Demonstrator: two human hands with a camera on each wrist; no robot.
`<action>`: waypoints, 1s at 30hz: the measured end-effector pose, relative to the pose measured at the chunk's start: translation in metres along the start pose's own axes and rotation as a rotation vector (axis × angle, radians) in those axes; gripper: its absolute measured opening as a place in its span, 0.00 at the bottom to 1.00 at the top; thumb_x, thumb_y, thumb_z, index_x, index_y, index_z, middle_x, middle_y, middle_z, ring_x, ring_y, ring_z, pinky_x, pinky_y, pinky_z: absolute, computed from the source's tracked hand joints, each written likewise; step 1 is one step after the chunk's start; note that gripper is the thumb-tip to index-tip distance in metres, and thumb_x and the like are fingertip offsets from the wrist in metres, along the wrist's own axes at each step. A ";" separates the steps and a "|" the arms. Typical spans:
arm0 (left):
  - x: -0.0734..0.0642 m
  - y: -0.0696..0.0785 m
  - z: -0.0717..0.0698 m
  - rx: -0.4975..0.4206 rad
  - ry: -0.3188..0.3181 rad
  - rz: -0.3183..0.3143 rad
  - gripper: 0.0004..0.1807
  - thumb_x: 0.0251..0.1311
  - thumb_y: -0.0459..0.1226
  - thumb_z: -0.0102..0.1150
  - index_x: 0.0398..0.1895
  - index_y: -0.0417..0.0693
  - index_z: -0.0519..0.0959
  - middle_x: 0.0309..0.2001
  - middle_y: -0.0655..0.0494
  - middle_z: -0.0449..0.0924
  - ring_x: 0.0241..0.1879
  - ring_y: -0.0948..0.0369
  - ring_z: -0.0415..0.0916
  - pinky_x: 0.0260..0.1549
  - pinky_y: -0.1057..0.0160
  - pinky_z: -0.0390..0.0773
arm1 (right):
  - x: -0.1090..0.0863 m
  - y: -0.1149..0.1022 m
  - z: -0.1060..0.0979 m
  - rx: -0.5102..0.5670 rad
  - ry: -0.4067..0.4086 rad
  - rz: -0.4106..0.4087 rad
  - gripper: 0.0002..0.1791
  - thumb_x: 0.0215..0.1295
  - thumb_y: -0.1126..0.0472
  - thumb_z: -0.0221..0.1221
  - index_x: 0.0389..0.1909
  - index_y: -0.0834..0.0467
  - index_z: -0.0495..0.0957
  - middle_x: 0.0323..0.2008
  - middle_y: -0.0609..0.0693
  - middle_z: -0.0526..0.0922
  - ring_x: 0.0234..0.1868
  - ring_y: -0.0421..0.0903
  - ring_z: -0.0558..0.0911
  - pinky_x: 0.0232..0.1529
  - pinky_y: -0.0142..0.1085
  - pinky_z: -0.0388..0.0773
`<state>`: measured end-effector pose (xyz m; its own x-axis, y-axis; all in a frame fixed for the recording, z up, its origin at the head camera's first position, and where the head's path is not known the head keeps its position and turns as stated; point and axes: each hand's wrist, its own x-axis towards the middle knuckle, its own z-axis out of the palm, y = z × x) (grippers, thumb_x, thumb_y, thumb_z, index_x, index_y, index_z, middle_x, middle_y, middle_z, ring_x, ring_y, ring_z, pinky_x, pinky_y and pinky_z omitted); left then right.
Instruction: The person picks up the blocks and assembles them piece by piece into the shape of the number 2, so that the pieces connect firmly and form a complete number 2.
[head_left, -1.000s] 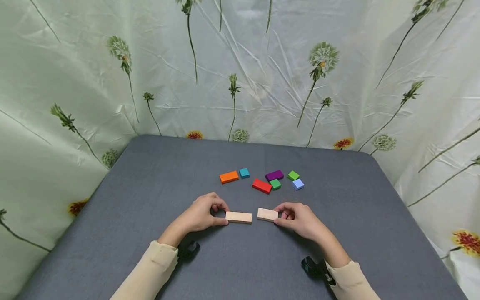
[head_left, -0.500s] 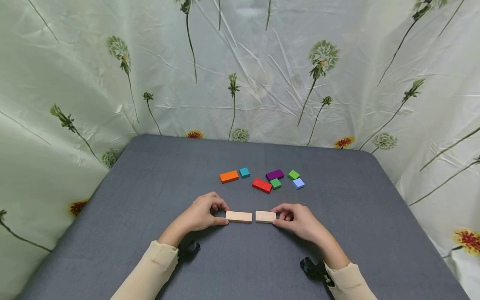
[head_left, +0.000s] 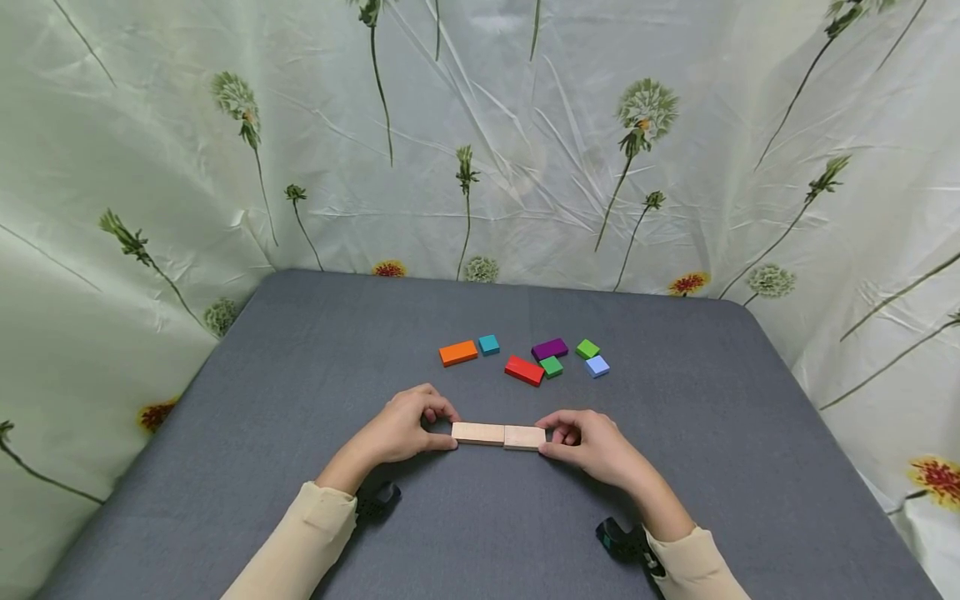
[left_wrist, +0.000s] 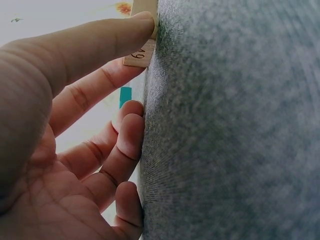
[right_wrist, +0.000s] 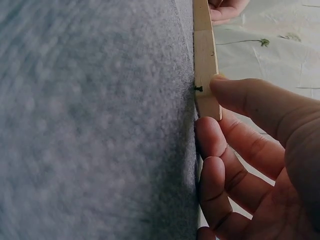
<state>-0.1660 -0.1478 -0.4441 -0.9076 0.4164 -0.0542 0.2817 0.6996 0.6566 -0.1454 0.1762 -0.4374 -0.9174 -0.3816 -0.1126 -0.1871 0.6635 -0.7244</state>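
Two plain wooden blocks lie end to end on the grey cloth in the head view, their short ends meeting. My left hand pinches the outer end of the left wooden block between thumb and index finger. On the other side my right hand pinches the right wooden block the same way. In the left wrist view a dark number is printed on the end of the left block. The right wrist view shows a small dark mark on the right block's side, with the thumb against its edge.
Beyond the hands lie coloured blocks: orange, teal, red, purple, dark green, light green and light blue. A flowered curtain hangs behind the grey table.
My right hand has moved left with its wooden block and straightened it, closing the gap to the left block. The left hand and its block have stayed in place.
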 end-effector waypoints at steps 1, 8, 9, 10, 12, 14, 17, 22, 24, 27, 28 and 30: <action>0.000 0.000 0.000 0.000 0.000 -0.006 0.12 0.55 0.41 0.84 0.40 0.62 0.89 0.44 0.61 0.79 0.42 0.62 0.71 0.45 0.57 0.70 | 0.000 0.000 0.000 0.002 0.001 -0.002 0.15 0.68 0.56 0.73 0.53 0.55 0.88 0.29 0.42 0.80 0.31 0.37 0.74 0.34 0.30 0.68; 0.000 0.002 -0.001 -0.001 -0.002 -0.027 0.12 0.55 0.42 0.84 0.40 0.63 0.89 0.44 0.62 0.80 0.43 0.63 0.72 0.46 0.58 0.70 | 0.000 0.000 0.001 0.004 0.007 0.010 0.15 0.68 0.56 0.73 0.53 0.55 0.88 0.29 0.43 0.80 0.31 0.38 0.74 0.34 0.30 0.68; 0.000 0.001 -0.001 0.000 -0.002 -0.028 0.12 0.55 0.42 0.84 0.40 0.63 0.89 0.44 0.62 0.80 0.43 0.63 0.72 0.46 0.58 0.71 | 0.000 0.000 0.001 0.004 0.007 0.012 0.15 0.68 0.56 0.73 0.53 0.55 0.88 0.29 0.43 0.80 0.32 0.38 0.74 0.34 0.30 0.68; 0.000 0.001 -0.001 -0.002 -0.002 -0.026 0.12 0.55 0.41 0.84 0.40 0.63 0.89 0.44 0.62 0.80 0.43 0.63 0.72 0.46 0.58 0.71 | 0.001 0.000 0.001 0.005 0.007 0.014 0.15 0.68 0.56 0.73 0.53 0.55 0.88 0.29 0.43 0.80 0.32 0.39 0.74 0.34 0.30 0.68; 0.000 0.000 -0.001 -0.005 -0.001 -0.016 0.12 0.55 0.42 0.84 0.40 0.63 0.89 0.44 0.62 0.80 0.43 0.63 0.72 0.46 0.57 0.71 | 0.001 0.000 0.001 0.005 0.008 0.016 0.15 0.68 0.56 0.73 0.53 0.55 0.88 0.29 0.43 0.80 0.32 0.39 0.75 0.34 0.30 0.68; 0.000 -0.001 -0.001 -0.008 -0.001 -0.006 0.13 0.55 0.42 0.84 0.41 0.63 0.90 0.44 0.62 0.79 0.43 0.63 0.71 0.46 0.57 0.71 | 0.001 0.000 0.000 0.005 0.008 0.017 0.15 0.68 0.56 0.73 0.53 0.56 0.88 0.29 0.43 0.80 0.32 0.40 0.75 0.34 0.30 0.68; -0.001 -0.001 -0.001 -0.009 0.001 0.009 0.13 0.54 0.42 0.84 0.41 0.62 0.90 0.44 0.62 0.79 0.42 0.63 0.71 0.46 0.57 0.70 | 0.001 0.000 0.000 0.007 0.007 0.007 0.15 0.68 0.56 0.73 0.53 0.56 0.88 0.29 0.43 0.80 0.32 0.39 0.75 0.34 0.30 0.69; -0.001 -0.001 -0.002 -0.011 -0.002 0.013 0.13 0.55 0.42 0.84 0.42 0.61 0.90 0.44 0.61 0.79 0.42 0.63 0.71 0.46 0.58 0.70 | 0.000 0.000 -0.001 0.003 -0.004 -0.001 0.16 0.68 0.56 0.73 0.53 0.56 0.87 0.29 0.43 0.80 0.33 0.39 0.75 0.34 0.30 0.69; -0.001 0.000 -0.002 -0.012 -0.006 0.014 0.13 0.55 0.42 0.84 0.42 0.61 0.90 0.44 0.61 0.79 0.42 0.63 0.71 0.45 0.58 0.70 | 0.000 0.000 -0.001 0.002 -0.011 0.003 0.16 0.68 0.56 0.73 0.53 0.56 0.87 0.30 0.43 0.80 0.33 0.40 0.75 0.35 0.30 0.68; -0.001 -0.001 -0.002 -0.011 -0.010 0.021 0.13 0.55 0.42 0.84 0.41 0.61 0.90 0.44 0.61 0.79 0.42 0.63 0.71 0.45 0.58 0.70 | -0.001 0.000 -0.001 0.002 -0.021 0.006 0.16 0.68 0.56 0.73 0.53 0.57 0.87 0.30 0.43 0.80 0.33 0.40 0.75 0.35 0.31 0.69; -0.001 -0.001 -0.002 -0.011 -0.011 0.022 0.13 0.55 0.43 0.84 0.41 0.61 0.90 0.44 0.61 0.79 0.42 0.63 0.71 0.45 0.59 0.69 | -0.001 0.000 -0.001 0.003 -0.023 0.006 0.16 0.68 0.55 0.73 0.53 0.57 0.87 0.30 0.43 0.80 0.33 0.40 0.75 0.35 0.31 0.69; -0.001 -0.001 -0.002 -0.011 -0.014 0.027 0.13 0.54 0.43 0.84 0.41 0.61 0.90 0.43 0.61 0.79 0.42 0.63 0.71 0.45 0.59 0.69 | -0.002 0.000 -0.001 0.002 -0.025 0.004 0.16 0.68 0.55 0.73 0.53 0.57 0.87 0.30 0.43 0.80 0.34 0.40 0.75 0.35 0.31 0.69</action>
<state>-0.1656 -0.1498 -0.4434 -0.8954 0.4427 -0.0467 0.3023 0.6817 0.6662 -0.1440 0.1776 -0.4363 -0.9092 -0.3948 -0.1320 -0.1829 0.6636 -0.7254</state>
